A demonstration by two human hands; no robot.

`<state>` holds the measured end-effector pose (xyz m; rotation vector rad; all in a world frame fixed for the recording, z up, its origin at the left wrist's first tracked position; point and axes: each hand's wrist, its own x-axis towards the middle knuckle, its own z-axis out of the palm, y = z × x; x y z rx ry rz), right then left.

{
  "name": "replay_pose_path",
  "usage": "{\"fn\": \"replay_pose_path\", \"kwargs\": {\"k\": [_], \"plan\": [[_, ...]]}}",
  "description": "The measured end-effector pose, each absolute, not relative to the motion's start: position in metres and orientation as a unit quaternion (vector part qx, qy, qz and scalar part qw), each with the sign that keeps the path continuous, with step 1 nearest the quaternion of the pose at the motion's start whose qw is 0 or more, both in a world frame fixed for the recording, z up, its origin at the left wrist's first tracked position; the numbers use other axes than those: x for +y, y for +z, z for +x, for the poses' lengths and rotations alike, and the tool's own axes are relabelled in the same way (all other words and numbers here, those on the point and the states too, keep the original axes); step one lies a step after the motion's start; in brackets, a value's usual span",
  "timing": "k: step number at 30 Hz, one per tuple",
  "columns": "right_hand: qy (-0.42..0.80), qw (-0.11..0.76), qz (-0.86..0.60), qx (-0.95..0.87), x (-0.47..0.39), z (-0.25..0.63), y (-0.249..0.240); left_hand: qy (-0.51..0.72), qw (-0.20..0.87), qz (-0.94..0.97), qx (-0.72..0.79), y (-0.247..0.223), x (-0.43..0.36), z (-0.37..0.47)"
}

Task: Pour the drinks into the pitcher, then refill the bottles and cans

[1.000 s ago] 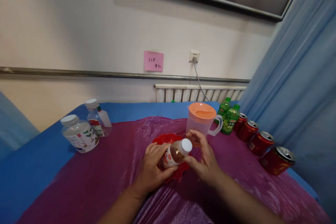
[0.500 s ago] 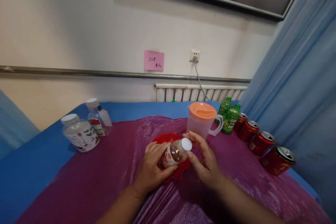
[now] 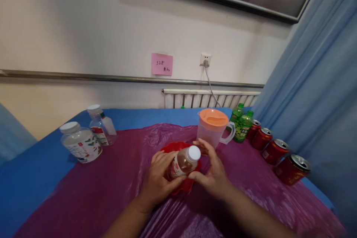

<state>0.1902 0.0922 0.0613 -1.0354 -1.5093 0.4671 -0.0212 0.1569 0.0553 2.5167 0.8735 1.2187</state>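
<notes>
Over a red scalloped dish (image 3: 178,145), a clear bottle with brownish contents, a printed label and a white cap (image 3: 183,162) tilts toward the right. My left hand (image 3: 161,174) wraps around its body, thumb along the near side. On the bottle's right side, my right hand (image 3: 213,171) is curved with thumb and fingers apart. Its thumb lies by the bottle's shoulder and its fingers are beyond the cap; whether it touches cannot be told. Behind that hand stands a translucent pitcher (image 3: 208,134) with an orange lid.
At the left stand a wide white-capped jar (image 3: 82,147) and a clear bottle (image 3: 103,128). Two green bottles (image 3: 242,126) and several red cans (image 3: 292,171) line the right side. A crinkled purple plastic sheet (image 3: 111,182) covers much of the blue table (image 3: 28,171). Blue curtain (image 3: 320,81) hangs right.
My right thumb has slid from beside the cap down and left toward the bottle's shoulder. The bottle stays in my left hand. The whole view has shifted slightly.
</notes>
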Motion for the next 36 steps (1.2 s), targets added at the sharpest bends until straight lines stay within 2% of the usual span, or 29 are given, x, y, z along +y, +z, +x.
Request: {"fn": "replay_pose_path", "kwargs": {"k": [5,11,14,20,24,28,36], "plan": [[0.243,0.516,-0.416,-0.708,0.100,0.194,0.058,0.431,0.083,0.859,0.264,0.059,0.158,-0.023],[0.214,0.517,-0.391,-0.731,0.103,0.197,0.078,0.438,0.090,0.864,0.230,0.055,0.159,-0.022],[0.227,0.546,-0.415,-0.692,0.094,0.199,0.081,0.444,0.093,0.859,0.235,0.053,0.160,-0.024],[0.264,0.656,-0.474,-0.525,0.063,0.236,0.088,0.468,0.122,0.815,0.320,0.048,0.163,-0.026],[0.206,0.656,-0.562,-0.461,0.058,0.290,0.089,0.477,0.145,0.791,0.355,0.046,0.166,-0.023],[0.096,0.596,-0.692,-0.394,0.071,0.352,0.070,0.477,0.156,0.783,0.368,0.043,0.169,-0.021],[-0.007,0.518,-0.796,-0.313,0.100,0.417,0.037,0.492,0.189,0.756,0.388,0.037,0.178,-0.024]]}}
